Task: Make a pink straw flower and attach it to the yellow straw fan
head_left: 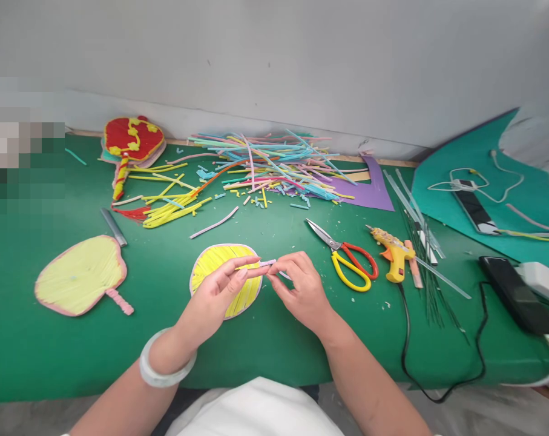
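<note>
A round yellow fan (236, 309) with a lilac edge lies in front of me, made of yellow pipe cleaners side by side. My left hand (220, 287) reaches over it, its thumb and fingers closed around the base of the short handle. At the fan's right side, that lilac-wrapped handle (267, 263) shows between my hands. My right hand (301, 287) pinches a lilac pipe cleaner (284, 275) at the handle, and a loop of it shows below the fingers. My fingertips hide part of the wrapping. A loose lilac pipe cleaner (214, 223) rests behind the fan.
Left are a pale yellow fan (81, 275) and a red fan (135, 140). Behind lies a heap of pipe cleaners (265, 160). To the right are scissors (347, 254), a glue gun (394, 254) with a cord, thin wires (431, 290), a phone (519, 293) and a power strip (474, 206).
</note>
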The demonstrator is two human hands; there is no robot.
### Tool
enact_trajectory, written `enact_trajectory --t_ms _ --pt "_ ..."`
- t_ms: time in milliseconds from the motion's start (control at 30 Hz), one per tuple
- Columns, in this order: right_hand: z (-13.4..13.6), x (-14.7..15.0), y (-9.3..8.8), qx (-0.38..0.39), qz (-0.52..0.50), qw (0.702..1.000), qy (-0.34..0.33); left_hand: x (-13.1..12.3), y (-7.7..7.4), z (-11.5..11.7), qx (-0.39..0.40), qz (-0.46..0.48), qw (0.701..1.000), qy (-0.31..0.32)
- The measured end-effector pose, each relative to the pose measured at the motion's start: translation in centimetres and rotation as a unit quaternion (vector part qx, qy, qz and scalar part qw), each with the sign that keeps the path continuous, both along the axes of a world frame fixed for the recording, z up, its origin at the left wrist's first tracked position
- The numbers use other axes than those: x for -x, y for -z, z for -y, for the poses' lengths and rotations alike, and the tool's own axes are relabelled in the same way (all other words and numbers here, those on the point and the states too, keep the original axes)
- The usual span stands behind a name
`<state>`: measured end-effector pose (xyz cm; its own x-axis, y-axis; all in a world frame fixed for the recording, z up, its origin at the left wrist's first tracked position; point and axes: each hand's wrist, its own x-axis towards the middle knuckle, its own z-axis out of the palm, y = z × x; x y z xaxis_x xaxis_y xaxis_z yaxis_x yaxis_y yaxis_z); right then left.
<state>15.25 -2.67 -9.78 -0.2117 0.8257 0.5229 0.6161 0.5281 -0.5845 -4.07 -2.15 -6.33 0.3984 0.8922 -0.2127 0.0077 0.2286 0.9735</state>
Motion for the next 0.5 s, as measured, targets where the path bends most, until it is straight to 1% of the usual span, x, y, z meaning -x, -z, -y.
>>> enact_trajectory --t_ms 100,200,267,300,333,367,433,467,500 --pt "0.1 0.1 -0.4 0.001 0.000 1.000 -0.002 0.1 0.4 0.0 0.030 0.060 0.998 -0.005" --pt "0.3 0.3 -0.7 0.013 -0.018 0.999 -0.025 0.0 0.7 -0.1 0.056 0.125 0.990 -0.016" --pt "0.4 0.2 -0.8 0.020 -0.049 0.998 -0.029 -0.1 0.8 -0.3 0.047 0.128 0.990 -0.043" --pt "0.4 0.0 -0.8 0.022 -0.067 0.997 -0.006 -0.2 0.9 -0.3 0.033 0.112 0.991 -0.068" --pt "0.3 -0.3 -0.7 0.025 -0.084 0.995 0.037 -0.2 1.1 -0.3 0.014 0.087 0.991 -0.099" --pt "0.1 -0.6 -0.6 0.028 -0.095 0.990 0.095 -0.2 1.2 -0.4 -0.010 0.052 0.990 -0.131" --pt "-0.3 -1.5 -0.5 0.020 -0.103 0.971 0.215 -0.2 1.7 -0.4 -0.071 -0.035 0.979 -0.185" --pt "-0.5 -1.9 -0.4 0.011 -0.101 0.962 0.253 -0.2 1.9 -0.5 -0.107 -0.081 0.971 -0.199" --pt "-0.8 -2.3 -0.3 0.003 -0.097 0.957 0.272 -0.3 2.2 -0.6 -0.148 -0.126 0.961 -0.199"
